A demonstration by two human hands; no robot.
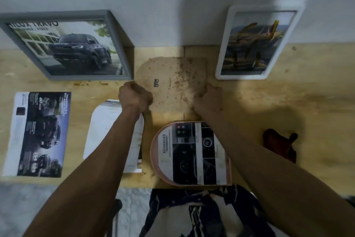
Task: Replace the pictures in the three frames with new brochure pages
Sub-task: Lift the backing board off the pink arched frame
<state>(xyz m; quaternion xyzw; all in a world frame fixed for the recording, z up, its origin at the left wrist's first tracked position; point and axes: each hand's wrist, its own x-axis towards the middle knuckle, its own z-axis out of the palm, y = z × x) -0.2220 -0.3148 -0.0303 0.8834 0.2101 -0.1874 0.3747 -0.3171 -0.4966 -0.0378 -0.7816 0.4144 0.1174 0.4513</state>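
Both hands are working on the backing board (171, 81), an arch-shaped sheet of speckled brown fibreboard lying flat at the middle of the wooden table (288, 102), between the grey frame (115, 31) on the left and the white frame (224, 60) on the right. The left hand (135, 96) is curling into a near fist over the board's left edge; the right hand (208, 98) is bending its fingers onto the right edge. Whether either is gripping or only pressing cannot be told.

The board is looking thin, light and stiff, likely to flex or chip if bent, so taking it by opposite edges seems sound. Nearer, the arched frame (155, 152) is lying with a glossy cut page (194, 152) in it; that paper will probably be slippery and crease easily. A spare page (38, 133) is lying flat at the left, and another sheet (107, 127) is partly under the left forearm.
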